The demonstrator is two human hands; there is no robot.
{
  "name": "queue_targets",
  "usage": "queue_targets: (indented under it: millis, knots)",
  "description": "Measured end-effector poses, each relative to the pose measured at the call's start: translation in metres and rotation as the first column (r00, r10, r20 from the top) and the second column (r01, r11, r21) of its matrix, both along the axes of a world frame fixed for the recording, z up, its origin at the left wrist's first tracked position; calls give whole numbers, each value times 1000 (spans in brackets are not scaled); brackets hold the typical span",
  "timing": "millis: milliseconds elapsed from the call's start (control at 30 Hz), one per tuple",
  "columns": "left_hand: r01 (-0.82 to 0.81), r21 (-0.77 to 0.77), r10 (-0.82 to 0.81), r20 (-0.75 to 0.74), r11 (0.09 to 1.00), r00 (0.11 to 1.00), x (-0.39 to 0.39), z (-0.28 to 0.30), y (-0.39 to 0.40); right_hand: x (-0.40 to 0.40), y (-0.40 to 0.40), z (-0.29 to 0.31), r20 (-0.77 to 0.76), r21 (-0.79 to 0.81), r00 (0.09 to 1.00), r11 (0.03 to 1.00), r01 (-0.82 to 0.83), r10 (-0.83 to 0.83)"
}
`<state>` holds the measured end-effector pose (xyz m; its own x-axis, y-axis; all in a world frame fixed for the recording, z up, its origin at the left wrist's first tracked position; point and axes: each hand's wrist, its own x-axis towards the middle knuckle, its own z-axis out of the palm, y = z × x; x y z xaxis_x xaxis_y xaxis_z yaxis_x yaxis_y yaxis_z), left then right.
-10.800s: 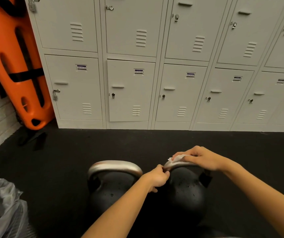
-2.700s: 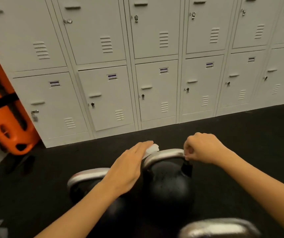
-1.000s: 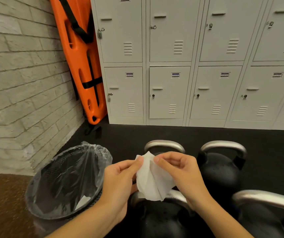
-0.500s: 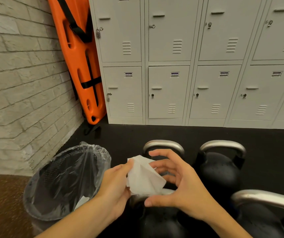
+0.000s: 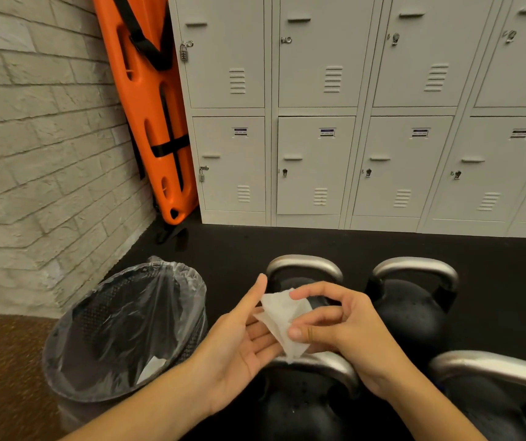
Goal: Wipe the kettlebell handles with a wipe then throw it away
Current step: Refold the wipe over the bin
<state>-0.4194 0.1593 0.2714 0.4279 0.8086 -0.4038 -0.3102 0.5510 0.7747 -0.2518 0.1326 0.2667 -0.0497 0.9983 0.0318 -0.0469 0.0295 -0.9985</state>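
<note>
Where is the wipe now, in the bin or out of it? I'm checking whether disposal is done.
Out. The wipe is crumpled between the left hand and right hand, beside the lined trash bin.

Two bare forearms enter from the frame's lower edge, one from about 7 o'clock and one from about 5 o'clock, each ending in a bare hand. The left hand and the right hand carry no glove, ring, watch or bracelet. No sleeve covers either forearm as far as the frame edge. Fingernails are short and unpainted where they show.
</note>
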Motion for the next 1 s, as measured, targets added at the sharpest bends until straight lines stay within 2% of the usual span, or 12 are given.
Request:
queue_targets:
  millis: [133, 300, 467, 633, 767, 900, 1000]
  knots:
    - [111, 189, -111, -10, 976, 994, 5, -8, -3, 6, 5, -8, -159, -176, 987, 984, -9, -20]
    - [150, 348, -107, -138, 926, 985, 7, -13, -5, 7, 6, -12, -239, -214, 969, 977, 11, -64]
    - [68, 335, -15, -159, 940, 987, 9, -12, -5, 7, 9, -12, -291, -222, 947, 972, 75, -140]
    - [-218, 120, 230, -96, 968, 968, 5, -12, 7, 19, 14, -12, -377, -245, 864, 936, 254, -333]
    - [-332, 31, 333, -141, 943, 932, 1, -20, 14, 27, 16, -6, -412, -200, 827, 923, 328, -383]
    - [-251, 71, 260, -266, 965, 928, 4, -23, 10, 29, 18, 7, -415, -117, 857, 952, 282, -305]
    - [-102, 225, 179, -354, 969, 918, 8, -23, 7, 27, 19, 13, -430, -44, 888, 986, 163, -166]
